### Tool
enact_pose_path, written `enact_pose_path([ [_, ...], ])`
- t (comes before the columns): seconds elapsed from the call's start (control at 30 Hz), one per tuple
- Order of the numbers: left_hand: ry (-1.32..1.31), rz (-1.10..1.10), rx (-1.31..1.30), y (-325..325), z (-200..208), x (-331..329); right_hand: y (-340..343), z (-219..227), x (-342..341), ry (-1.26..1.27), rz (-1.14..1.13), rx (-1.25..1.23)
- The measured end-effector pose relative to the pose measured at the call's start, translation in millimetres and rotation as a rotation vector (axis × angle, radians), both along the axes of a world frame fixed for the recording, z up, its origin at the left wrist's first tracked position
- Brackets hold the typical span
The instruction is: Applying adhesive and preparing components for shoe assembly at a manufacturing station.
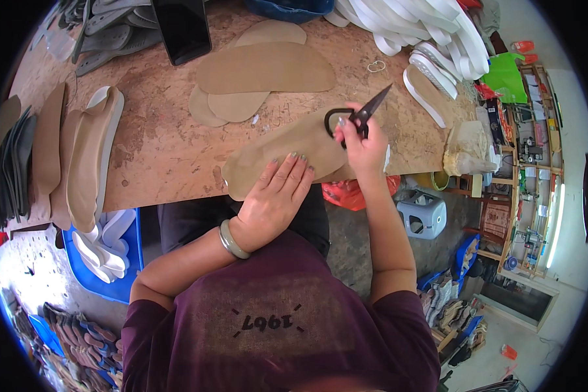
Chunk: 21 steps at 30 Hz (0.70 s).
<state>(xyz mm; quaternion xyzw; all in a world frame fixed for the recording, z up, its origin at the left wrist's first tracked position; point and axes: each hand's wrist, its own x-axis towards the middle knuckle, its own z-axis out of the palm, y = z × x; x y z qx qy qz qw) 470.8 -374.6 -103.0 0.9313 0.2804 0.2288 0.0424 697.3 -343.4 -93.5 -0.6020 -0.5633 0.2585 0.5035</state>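
A tan insole (268,157) lies at the front edge of the wooden workbench (150,150). My left hand (277,189) rests flat on it, fingers stretched out, with a pale bangle on the wrist. Above its right end my right hand (362,144) grips black-handled scissors (369,110), their dark blades pointing up and to the right, away from the insole. Whether the blades are fully closed is hard to make out. Beyond it, more flat tan insoles (264,68) overlap one another on the bench.
A phone (181,29) and grey soles (121,39) lie at the back left. White soles (411,23) are piled at the back right. A tan-lined sole (91,160) stands by the left edge. Below are a blue bin (137,261) and a light-blue stool (423,214).
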Motion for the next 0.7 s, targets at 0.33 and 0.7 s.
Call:
enact_pose_path([
  [0.33,-0.018,-0.019,-0.01,2,-1,-1,-6,13,-30,-0.295,0.107,0.272],
  [0.7,-0.13,-0.059,-0.141,20,3,-14,13,3,52,0.28,-0.164,0.162],
])
